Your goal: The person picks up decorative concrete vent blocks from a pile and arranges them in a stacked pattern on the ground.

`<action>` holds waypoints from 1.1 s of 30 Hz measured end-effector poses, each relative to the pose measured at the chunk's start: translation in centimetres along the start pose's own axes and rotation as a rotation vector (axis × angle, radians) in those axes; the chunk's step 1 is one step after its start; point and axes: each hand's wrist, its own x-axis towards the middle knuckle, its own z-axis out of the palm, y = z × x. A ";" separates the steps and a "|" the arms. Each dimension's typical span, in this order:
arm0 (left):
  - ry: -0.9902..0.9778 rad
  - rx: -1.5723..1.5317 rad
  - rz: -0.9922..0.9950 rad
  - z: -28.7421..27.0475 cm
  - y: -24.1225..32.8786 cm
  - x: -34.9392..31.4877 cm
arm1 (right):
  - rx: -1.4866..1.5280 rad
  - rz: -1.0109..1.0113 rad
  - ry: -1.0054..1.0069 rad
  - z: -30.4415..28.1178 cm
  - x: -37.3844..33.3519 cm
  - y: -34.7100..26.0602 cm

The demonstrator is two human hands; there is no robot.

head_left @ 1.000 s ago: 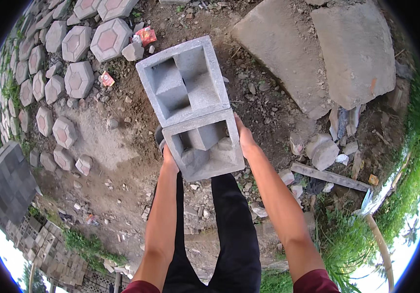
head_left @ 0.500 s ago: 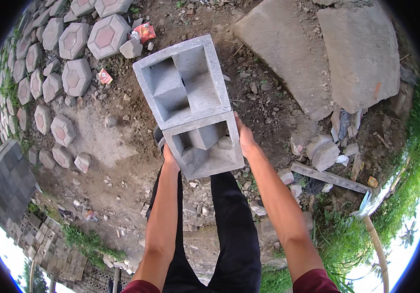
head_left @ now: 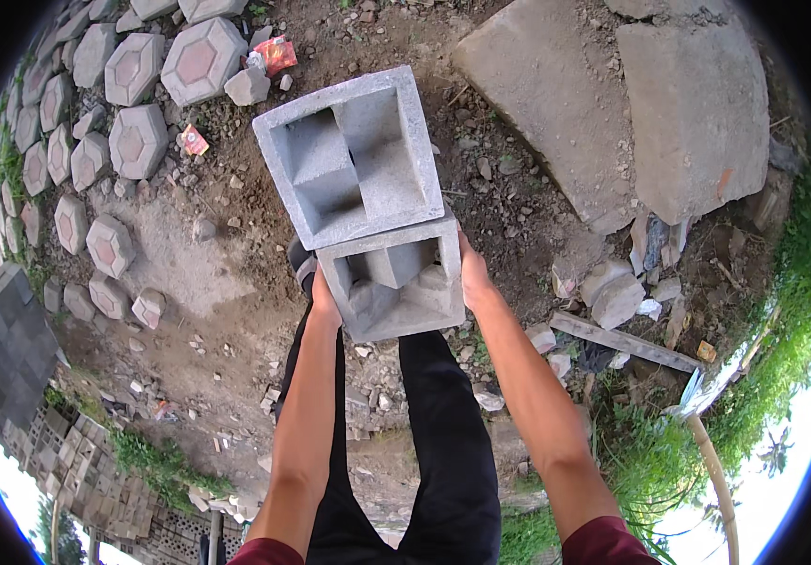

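A grey concrete ventilation block (head_left: 394,306) with a slanting inner divider is gripped between my two hands, its open face up. My left hand (head_left: 324,299) presses on its left side, fingers mostly hidden behind the wall. Against the right side lies my right hand (head_left: 474,273), with its fingertips out of sight below. A second, similar block (head_left: 368,155) sits just beyond, its near edge touching or almost touching the held one. What bears the far block is hidden. Both blocks are tilted slightly in the view.
Hexagonal pavers (head_left: 137,141) cover the ground at the left. Large broken concrete slabs (head_left: 697,113) lie at the far right. A narrow concrete bar (head_left: 627,342) rests among rubble at the right. Stacked grey blocks (head_left: 5,339) stand at the left edge. A red wrapper (head_left: 278,55) lies near the pavers.
The ground and pavers have shifted slightly left in the view. Both blocks have barely moved, and my hands keep the same hold on the near one.
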 end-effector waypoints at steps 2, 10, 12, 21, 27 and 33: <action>0.021 0.014 0.043 -1.0 0.0 0.1 | 0.057 -0.029 -0.081 0.5 -0.1 -0.2; 0.088 -0.035 0.099 0.7 0.2 -0.7 | 0.010 0.000 -0.099 1.8 -1.1 -2.2; 0.092 -0.026 0.111 0.4 0.1 -0.7 | 0.004 0.000 -0.083 1.8 -0.9 -2.0; 0.127 -0.070 0.137 1.2 0.3 -1.3 | -0.003 -0.079 -0.115 0.3 0.8 -0.4; 0.140 -0.088 0.147 1.5 0.4 -1.5 | -0.060 -0.128 -0.099 0.3 0.8 0.0; 0.135 -0.100 0.126 0.8 0.3 -1.2 | -0.056 -0.042 -0.137 0.5 0.5 -0.8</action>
